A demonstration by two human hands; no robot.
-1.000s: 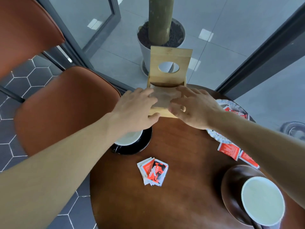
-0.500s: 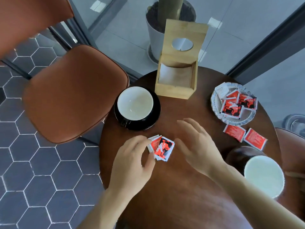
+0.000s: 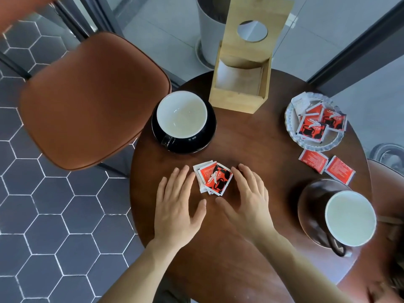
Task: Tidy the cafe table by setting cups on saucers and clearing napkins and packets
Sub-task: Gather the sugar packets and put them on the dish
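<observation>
Where packets (image 3: 213,181) lie stacked, flat hands (image 3: 177,206) either side.

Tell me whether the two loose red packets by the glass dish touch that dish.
Apart. The head view shows bare brown tabletop between the two loose red packets and the rim of the scalloped clear glass dish.

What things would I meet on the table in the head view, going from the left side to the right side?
Black cup on saucer → left hand → packet pile → right hand → glass dish of packets → brown cup on saucer.
</observation>
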